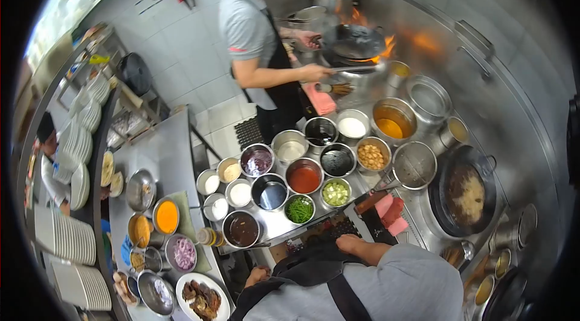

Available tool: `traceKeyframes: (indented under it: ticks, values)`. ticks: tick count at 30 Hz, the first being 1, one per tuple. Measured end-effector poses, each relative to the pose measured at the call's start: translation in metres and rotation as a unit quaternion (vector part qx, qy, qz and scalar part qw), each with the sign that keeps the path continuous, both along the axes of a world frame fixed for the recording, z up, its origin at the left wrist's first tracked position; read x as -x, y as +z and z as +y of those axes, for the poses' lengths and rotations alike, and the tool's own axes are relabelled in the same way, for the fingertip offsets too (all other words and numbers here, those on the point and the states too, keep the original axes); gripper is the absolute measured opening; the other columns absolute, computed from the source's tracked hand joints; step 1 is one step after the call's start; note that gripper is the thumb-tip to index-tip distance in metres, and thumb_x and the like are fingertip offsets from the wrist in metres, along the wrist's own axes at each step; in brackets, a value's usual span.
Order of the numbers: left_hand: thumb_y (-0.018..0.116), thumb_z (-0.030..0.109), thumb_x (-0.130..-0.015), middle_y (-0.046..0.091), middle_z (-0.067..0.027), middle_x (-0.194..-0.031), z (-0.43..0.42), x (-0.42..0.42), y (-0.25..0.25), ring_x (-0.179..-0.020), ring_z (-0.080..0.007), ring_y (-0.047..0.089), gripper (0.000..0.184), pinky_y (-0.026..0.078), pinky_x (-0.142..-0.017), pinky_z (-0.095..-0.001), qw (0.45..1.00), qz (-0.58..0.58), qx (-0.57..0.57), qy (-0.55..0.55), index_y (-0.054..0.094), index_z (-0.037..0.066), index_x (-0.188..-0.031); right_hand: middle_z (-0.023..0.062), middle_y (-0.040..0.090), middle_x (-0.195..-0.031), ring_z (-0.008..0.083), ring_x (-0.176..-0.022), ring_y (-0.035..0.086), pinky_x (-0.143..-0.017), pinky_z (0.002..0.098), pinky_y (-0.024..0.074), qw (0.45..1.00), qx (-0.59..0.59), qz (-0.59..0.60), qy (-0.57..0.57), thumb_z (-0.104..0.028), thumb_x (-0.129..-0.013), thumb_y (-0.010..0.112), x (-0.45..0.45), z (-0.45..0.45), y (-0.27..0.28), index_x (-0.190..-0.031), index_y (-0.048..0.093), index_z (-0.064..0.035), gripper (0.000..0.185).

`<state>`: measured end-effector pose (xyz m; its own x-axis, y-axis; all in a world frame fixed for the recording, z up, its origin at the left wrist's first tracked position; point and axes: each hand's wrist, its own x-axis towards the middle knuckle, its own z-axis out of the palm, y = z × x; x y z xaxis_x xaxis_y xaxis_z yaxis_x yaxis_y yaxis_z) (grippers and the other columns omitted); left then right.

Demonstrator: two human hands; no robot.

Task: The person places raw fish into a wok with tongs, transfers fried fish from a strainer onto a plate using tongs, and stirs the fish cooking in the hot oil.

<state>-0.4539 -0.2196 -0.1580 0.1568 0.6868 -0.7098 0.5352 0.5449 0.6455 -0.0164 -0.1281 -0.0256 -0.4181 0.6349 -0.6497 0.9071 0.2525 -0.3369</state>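
My left hand is low by my black apron, its fingers curled; whatever is in it, if anything, is hidden. My right hand is closed like a fist at the apron's other side, its inner side out of sight. Just beyond both hands stands a steel counter holding several metal pots. Nearest are a pot of dark brown sauce, chopped green herbs, diced pale green vegetable and red sauce. A squat bottle sits beside the brown sauce.
To the right, a wok contains pale food in liquid, near a strainer and pink cloths. Another person holds a wok over flames ahead. Left are bowls, a plate of browned food and stacked plates.
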Motion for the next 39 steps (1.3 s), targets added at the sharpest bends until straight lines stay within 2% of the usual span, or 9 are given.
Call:
traceKeyframes:
  ticks: [1, 2, 8, 15, 20, 26, 34, 35, 39]
  values:
    - [0.062, 0.012, -0.076, 0.064, -0.0031, -0.08, 0.003, 0.002, -0.011, -0.071, -0.0181, 0.06, 0.024, 0.048, -0.058, -0.033, 0.966, 0.124, -0.13, -0.186, 0.063, 0.012, -0.1, 0.0183, 0.068, -0.089, 0.0355, -0.087, 0.065, -0.079, 0.0454, 0.0524, 1.0, 0.002, -0.001, -0.021, -0.012, -0.07, 0.056, -0.003, 0.0, 0.001, -0.082, 0.07, -0.004, 0.02]
    - [0.062, 0.013, -0.076, 0.064, -0.0029, -0.081, 0.004, 0.004, -0.012, -0.071, -0.0181, 0.06, 0.024, 0.048, -0.058, -0.0333, 0.949, 0.149, -0.155, -0.231, 0.063, 0.012, -0.1, 0.0188, 0.068, -0.088, 0.0357, -0.087, 0.065, -0.078, 0.0455, 0.0525, 0.999, -0.021, 0.019, -0.039, -0.013, -0.071, 0.056, -0.003, -0.004, -0.002, -0.083, 0.07, -0.0045, 0.02]
    - [0.061, 0.017, -0.077, 0.064, -0.002, -0.084, 0.032, 0.01, -0.014, -0.074, -0.0177, 0.06, 0.026, 0.048, -0.062, -0.0348, 0.98, 0.105, 0.014, -0.168, 0.062, 0.013, -0.102, 0.0197, 0.067, -0.089, 0.0372, -0.087, 0.065, -0.077, 0.046, 0.0526, 0.976, -0.031, 0.027, -0.215, -0.015, -0.07, 0.055, -0.028, -0.062, -0.017, -0.084, 0.07, -0.0046, 0.023]
    - [0.06, 0.021, -0.078, 0.064, -0.001, -0.088, 0.054, 0.018, -0.053, -0.078, -0.0173, 0.06, 0.028, 0.048, -0.065, -0.0366, 0.948, 0.13, 0.066, -0.282, 0.061, 0.015, -0.105, 0.0203, 0.067, -0.085, 0.0361, -0.083, 0.066, -0.076, 0.0446, 0.053, 0.922, 0.01, -0.068, -0.38, -0.012, -0.068, 0.058, -0.023, -0.181, 0.025, -0.079, 0.069, -0.001, 0.019]
    - [0.06, 0.024, -0.078, 0.064, -0.0003, -0.09, 0.077, -0.03, -0.064, -0.08, -0.017, 0.06, 0.03, 0.048, -0.068, -0.0378, 0.901, 0.103, 0.029, -0.419, 0.061, 0.016, -0.107, 0.021, 0.066, -0.083, 0.0374, -0.082, 0.065, -0.074, 0.0458, 0.0524, 0.934, 0.004, -0.08, -0.348, -0.017, -0.075, 0.055, -0.032, -0.246, -0.021, -0.081, 0.067, -0.0013, 0.02]
    - [0.059, 0.027, -0.079, 0.064, 0.0006, -0.093, 0.13, -0.152, -0.011, -0.083, -0.0167, 0.06, 0.032, 0.048, -0.071, -0.0393, 0.891, 0.03, 0.091, -0.443, 0.06, 0.017, -0.11, 0.0188, 0.066, -0.08, 0.0378, -0.079, 0.064, -0.075, 0.0476, 0.0514, 0.828, -0.153, -0.042, -0.538, -0.022, -0.077, 0.055, -0.036, -0.242, -0.006, -0.082, 0.068, -0.007, 0.02]
    - [0.057, 0.031, -0.081, 0.063, 0.0017, -0.096, 0.181, -0.229, 0.05, -0.086, -0.0152, 0.06, 0.034, 0.047, -0.074, -0.0397, 0.899, 0.018, 0.204, -0.386, 0.058, 0.019, -0.113, 0.0207, 0.066, -0.083, 0.0381, -0.085, 0.064, -0.078, 0.0469, 0.051, 0.855, -0.08, -0.023, -0.512, -0.017, -0.074, 0.055, -0.078, -0.276, -0.004, -0.078, 0.068, -0.0024, 0.02]
    - [0.056, 0.029, -0.081, 0.066, -0.0008, -0.095, 0.157, -0.23, 0.122, -0.083, -0.0182, 0.063, 0.033, 0.049, -0.073, -0.04, 0.918, -0.047, 0.153, -0.362, 0.062, 0.016, -0.11, 0.0216, 0.066, -0.083, 0.0383, -0.084, 0.064, -0.076, 0.0475, 0.051, 0.84, -0.088, -0.013, -0.535, -0.018, -0.073, 0.056, -0.087, -0.27, 0.009, -0.079, 0.068, -0.0024, 0.02]
    - [0.058, 0.03, -0.08, 0.068, -0.0074, -0.092, 0.158, -0.207, -0.01, -0.082, -0.0222, 0.065, 0.029, 0.05, -0.072, -0.0408, 0.798, 0.091, 0.039, -0.595, 0.067, 0.012, -0.102, 0.0213, 0.065, -0.083, 0.0382, -0.083, 0.064, -0.075, 0.048, 0.0507, 0.866, -0.102, 0.029, -0.489, -0.019, -0.075, 0.055, -0.133, -0.248, 0.0, -0.081, 0.067, -0.004, 0.02]
